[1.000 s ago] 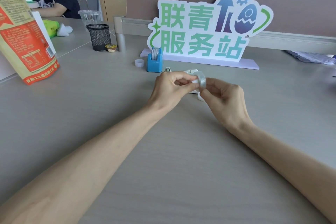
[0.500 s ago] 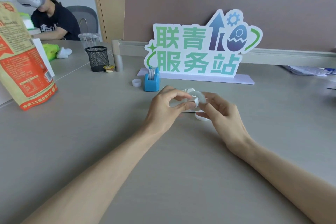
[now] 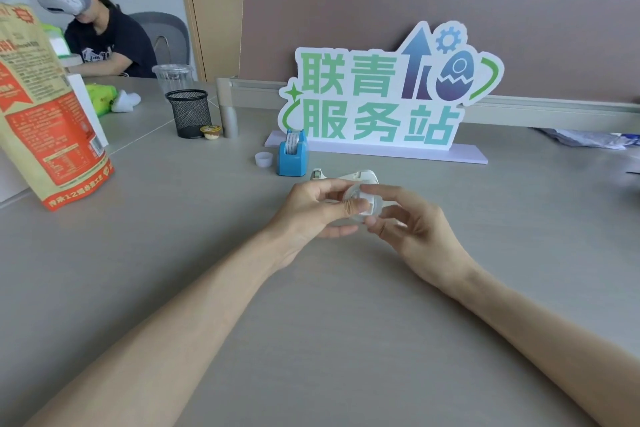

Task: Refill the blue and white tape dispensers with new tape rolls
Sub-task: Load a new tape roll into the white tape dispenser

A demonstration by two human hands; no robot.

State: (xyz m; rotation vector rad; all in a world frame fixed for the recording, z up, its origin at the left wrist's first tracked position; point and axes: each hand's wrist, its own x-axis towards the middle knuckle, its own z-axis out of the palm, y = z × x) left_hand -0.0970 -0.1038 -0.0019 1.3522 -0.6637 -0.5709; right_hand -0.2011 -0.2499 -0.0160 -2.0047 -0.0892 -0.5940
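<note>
Tape roll, clear and small, blurred, pinched between both hands.

Soft, even indoor light leaves only faint shadows on the table, the fingers are motion-blurred, and wide-angle distortion bends the edges.
</note>
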